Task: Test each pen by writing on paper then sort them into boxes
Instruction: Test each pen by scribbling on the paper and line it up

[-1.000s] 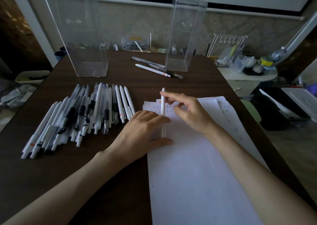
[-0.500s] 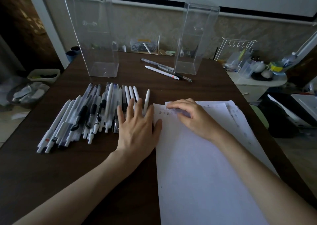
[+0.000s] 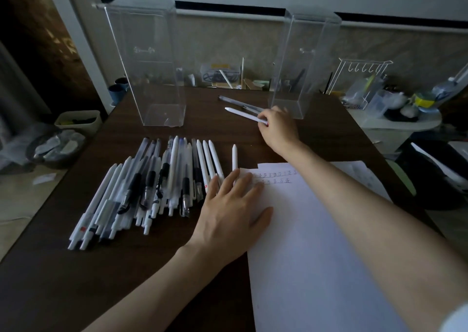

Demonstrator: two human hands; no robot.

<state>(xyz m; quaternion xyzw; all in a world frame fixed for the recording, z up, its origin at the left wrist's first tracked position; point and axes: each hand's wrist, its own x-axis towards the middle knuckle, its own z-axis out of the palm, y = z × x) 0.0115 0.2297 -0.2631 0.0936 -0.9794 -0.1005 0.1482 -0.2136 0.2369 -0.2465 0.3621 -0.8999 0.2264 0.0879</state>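
A white sheet of paper (image 3: 316, 243) lies on the dark table, with small written marks along its top edge. My left hand (image 3: 233, 212) rests flat with fingers spread, half on the paper's left edge. Just above its fingertips lies a single white pen (image 3: 234, 157). Left of that is a pile of several white and black pens (image 3: 152, 184). My right hand (image 3: 277, 126) is stretched far forward, its fingers pinched on the near end of a white pen (image 3: 241, 114) lying before the right clear box (image 3: 301, 60). A clear pen (image 3: 238, 101) lies beside it. The left clear box (image 3: 149, 63) stands empty.
The table's right edge (image 3: 367, 139) drops to a low white stand with jars and a wire rack (image 3: 362, 70). Small clutter lines the back wall behind the boxes. Bins sit on the floor at the left (image 3: 76, 121).
My right hand left the paper and reached forward to the pens by the right box. The white pen held a second ago now lies beside the pile. My left hand slid onto the paper's edge.
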